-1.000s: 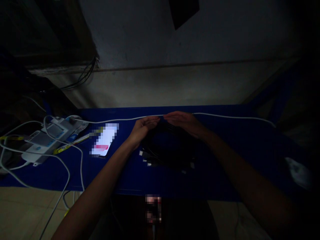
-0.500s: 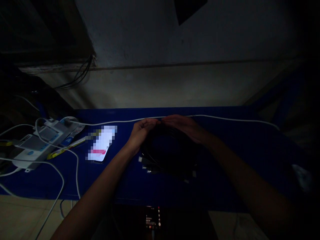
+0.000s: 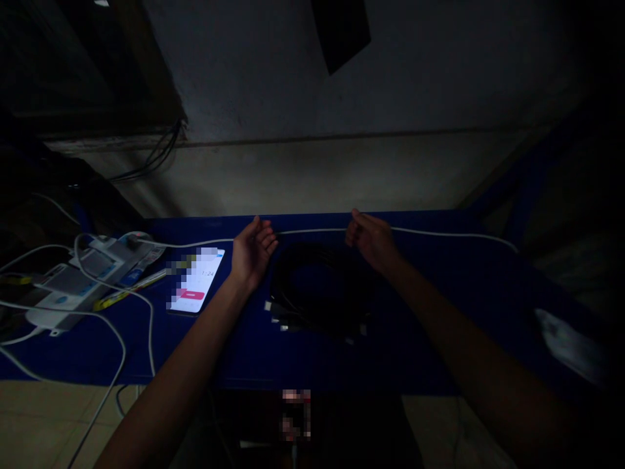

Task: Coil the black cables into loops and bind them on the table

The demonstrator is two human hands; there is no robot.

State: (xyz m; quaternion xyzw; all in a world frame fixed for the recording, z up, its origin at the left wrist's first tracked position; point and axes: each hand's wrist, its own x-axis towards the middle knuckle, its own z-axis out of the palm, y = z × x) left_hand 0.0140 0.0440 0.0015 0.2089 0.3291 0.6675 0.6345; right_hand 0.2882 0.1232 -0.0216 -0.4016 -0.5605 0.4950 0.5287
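A coil of black cables (image 3: 317, 290) lies on the blue table (image 3: 439, 306), with its plug ends showing pale at the near side. My left hand (image 3: 252, 251) hovers just left of the coil, palm turned inward and fingers loosely spread, holding nothing. On the coil's right, my right hand (image 3: 370, 240) is also raised off it, fingers loosely curled and apart, nothing in them. A thin white cable (image 3: 439, 232) runs along the table's far edge behind both hands.
A lit phone (image 3: 198, 286) lies left of my left hand. Further left stand white power strips (image 3: 83, 277) with several white cords trailing over the table's edge. A pale object (image 3: 566, 342) lies at the right. A wall rises behind the table.
Both hands were pressed together over the far side of the black coil. They have let go and moved apart, left hand to the left, right hand to the right.
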